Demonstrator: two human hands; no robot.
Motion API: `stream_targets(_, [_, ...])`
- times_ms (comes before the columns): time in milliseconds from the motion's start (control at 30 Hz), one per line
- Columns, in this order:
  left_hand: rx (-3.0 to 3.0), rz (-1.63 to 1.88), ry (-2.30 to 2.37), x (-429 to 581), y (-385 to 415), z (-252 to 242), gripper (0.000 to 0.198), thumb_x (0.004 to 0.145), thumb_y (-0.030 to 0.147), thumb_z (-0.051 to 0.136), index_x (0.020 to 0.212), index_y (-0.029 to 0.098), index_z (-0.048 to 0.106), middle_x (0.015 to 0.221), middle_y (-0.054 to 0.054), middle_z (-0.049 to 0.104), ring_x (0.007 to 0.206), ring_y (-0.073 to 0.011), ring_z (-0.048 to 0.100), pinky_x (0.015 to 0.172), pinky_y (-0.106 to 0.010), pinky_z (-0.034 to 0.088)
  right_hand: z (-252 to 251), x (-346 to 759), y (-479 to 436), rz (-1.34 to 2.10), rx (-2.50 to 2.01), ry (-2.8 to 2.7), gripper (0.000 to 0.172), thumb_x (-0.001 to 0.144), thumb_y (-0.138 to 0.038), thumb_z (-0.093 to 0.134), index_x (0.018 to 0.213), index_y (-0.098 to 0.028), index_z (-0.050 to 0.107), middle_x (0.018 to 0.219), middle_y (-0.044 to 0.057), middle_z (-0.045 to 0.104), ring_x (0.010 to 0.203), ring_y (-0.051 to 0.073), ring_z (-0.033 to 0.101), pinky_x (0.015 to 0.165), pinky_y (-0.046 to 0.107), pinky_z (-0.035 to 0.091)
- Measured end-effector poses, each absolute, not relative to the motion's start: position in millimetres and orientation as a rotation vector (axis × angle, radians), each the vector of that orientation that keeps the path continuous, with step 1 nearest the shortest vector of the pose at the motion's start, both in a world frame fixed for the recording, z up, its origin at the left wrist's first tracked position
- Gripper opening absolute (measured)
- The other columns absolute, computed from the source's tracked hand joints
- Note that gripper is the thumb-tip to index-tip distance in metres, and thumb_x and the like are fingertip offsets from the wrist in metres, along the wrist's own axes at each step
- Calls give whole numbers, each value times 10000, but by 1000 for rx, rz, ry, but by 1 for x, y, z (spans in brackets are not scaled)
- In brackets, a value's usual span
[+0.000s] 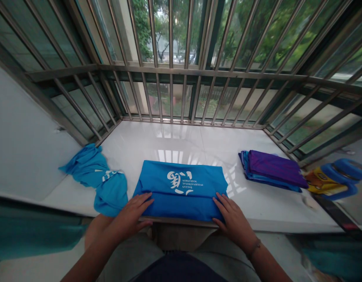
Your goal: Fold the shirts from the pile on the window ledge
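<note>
A folded blue T-shirt (181, 192) lies on the white stone ledge (157, 141), its white Dalian International Marathon print upside down to me. My left hand (131, 216) rests flat on the shirt's near left corner, and my right hand (232, 216) lies on its near right corner. Both hands have their fingers apart, and the thumbs sit close to the near fold. To the left of the hands lies a crumpled blue shirt (103, 178). Neither hand touches it.
A stack of folded purple and blue clothes (272, 170) sits on the ledge's right side. Beyond it lies a blue and yellow item (330, 180). Metal window bars (171, 39) rise behind the ledge, and a white wall (25, 133) stands at left.
</note>
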State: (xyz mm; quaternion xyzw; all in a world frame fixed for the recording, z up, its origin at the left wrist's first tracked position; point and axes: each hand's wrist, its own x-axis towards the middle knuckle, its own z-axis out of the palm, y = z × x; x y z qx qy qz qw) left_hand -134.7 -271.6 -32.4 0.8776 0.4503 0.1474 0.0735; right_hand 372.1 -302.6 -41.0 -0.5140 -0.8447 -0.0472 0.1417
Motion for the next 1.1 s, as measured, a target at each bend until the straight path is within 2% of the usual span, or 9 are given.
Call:
stream_targets(167, [2569,516,1511,-132,-257,-34,370,1086,400,554,1372,269,749,1438,-125,730,1300,-308,695,1139,-494,562,-37,381,-293,-91,-1567,-2333,422,1106,-369,563,1490,-218,650,1539,142,646,1348,299,645,1138,463,526])
stream_targets(267, [2597,446,1624,-127,-225,-21,361,1064,339,565,1348,230,760,1387,-164,739,1247,-342,695,1081,-524,563,-26,377,-271,-169,-1680,-2318,341,1085,-300,588,1381,-200,724,1396,151,718,1221,321,683,1024,457,558])
stream_targets(367, [2638,299,1582,-126,-198,-4,258,1048,296,584,1157,235,810,1214,-138,782,1098,-313,710,992,-473,564,-13,370,-256,-192,-1721,-2385,213,1071,-277,618,1181,-226,794,1191,115,772,1036,295,699,883,407,547])
stream_targets(433, [2676,275,1545,-129,-189,4,253,1061,298,570,1091,250,817,1145,-114,789,1051,-296,707,968,-452,550,-6,368,-253,-214,-1700,-2386,207,1082,-276,606,1158,-234,794,1154,104,772,1009,278,687,869,391,523])
stream_targets(733, [2692,342,1540,-149,-206,-22,341,1077,298,515,1174,269,841,1258,-122,794,1131,-309,728,999,-470,568,-17,375,-278,-223,-1607,-2400,243,1084,-254,577,1180,-264,801,1213,95,770,1034,269,700,876,396,545])
stream_targets(867, [2751,413,1521,-156,-228,-34,358,1078,403,559,1305,256,794,1350,-147,767,1204,-330,726,1051,-491,576,-19,375,-291,-232,-1583,-2366,338,1063,-379,647,1358,-240,737,1348,144,730,1195,316,681,1018,462,552])
stream_targets(967, [2800,329,1372,-161,-255,-40,530,1006,407,688,1522,292,651,1529,-134,676,1359,-338,664,1148,-505,544,-27,373,-306,-175,-1434,-2490,638,974,-460,768,1546,-229,607,1525,150,652,1368,346,614,1168,516,490])
stream_targets(1033, [2833,231,1310,-166,-273,-45,765,945,295,722,1668,325,473,1681,-107,541,1496,-342,563,1226,-533,492,-38,374,-315,-187,-1369,-2556,715,963,-362,761,1624,-233,522,1610,124,600,1462,340,559,1226,529,448])
stream_targets(1100, [2863,196,1325,-172,-286,-53,886,912,129,621,1725,357,352,1748,-68,452,1567,-316,494,1263,-544,463,-50,378,-321,-214,-1352,-2569,711,978,-181,655,1661,-252,472,1649,88,572,1522,303,519,1250,518,433])
